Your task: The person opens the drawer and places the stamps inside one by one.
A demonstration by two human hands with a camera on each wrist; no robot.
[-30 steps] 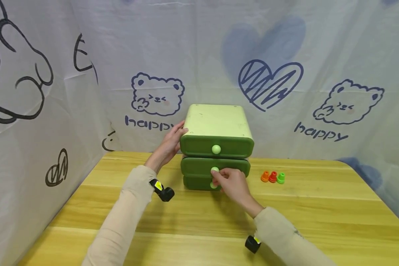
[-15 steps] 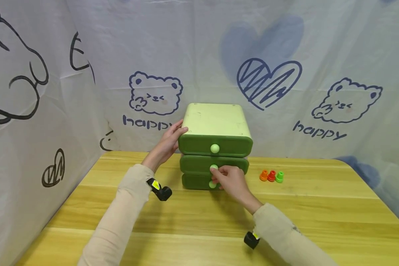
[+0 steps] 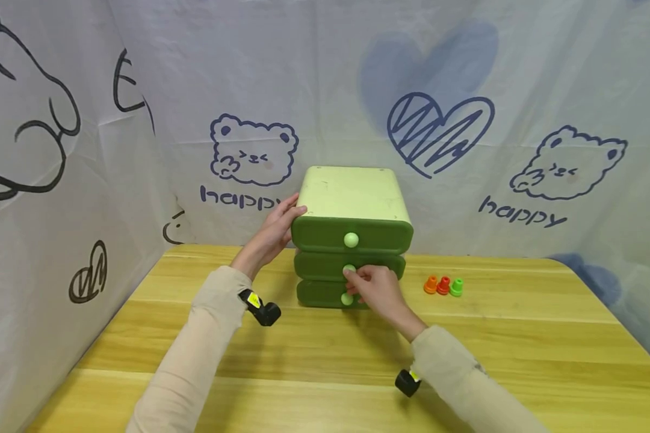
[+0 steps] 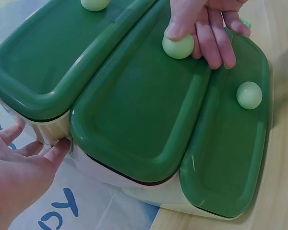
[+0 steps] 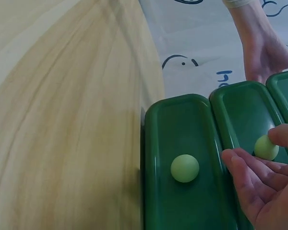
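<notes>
A small cabinet (image 3: 354,189) with a pale green top and dark green drawer fronts stands towards the back of the table. My left hand (image 3: 271,236) lies against its upper left side, fingers extended and thumb at the top edge; the left wrist view shows the fingertips (image 4: 61,147) touching the pale side wall. At the middle drawer (image 3: 319,266), my right hand (image 3: 380,291) pinches the round knob (image 4: 178,46) between thumb and index finger. Its other fingers hang in front of the bottom drawer (image 5: 177,129). The top drawer (image 3: 319,234) looks closed.
Right of the cabinet stand an orange (image 3: 431,285), a red (image 3: 443,285) and a green (image 3: 457,287) small cone-like piece in a row on the wooden table (image 3: 314,367). A printed white cloth (image 3: 336,78) hangs behind and at the sides.
The middle drawer front has moved back slightly with my right hand on its knob, and more of the bottom drawer front shows. My left hand stays at the cabinet's side.
</notes>
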